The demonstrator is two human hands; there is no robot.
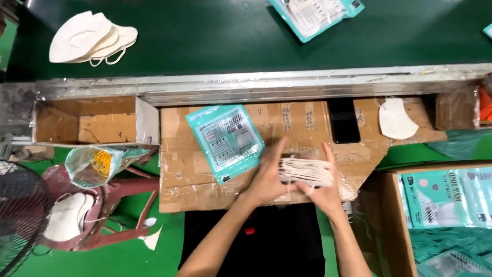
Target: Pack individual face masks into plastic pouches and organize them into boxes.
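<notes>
I keep both hands, left hand (269, 177) and right hand (324, 191), closed around the mask stack (306, 172), squaring edges evenly; teal pouch (225, 141) lies just left.

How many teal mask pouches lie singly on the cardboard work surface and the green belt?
2: one teal pouch on the cardboard beside the left hand, one on the belt's top edge. The box at right holds more.

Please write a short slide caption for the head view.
Both hands press a stack of white masks beside a teal pouch.
</notes>
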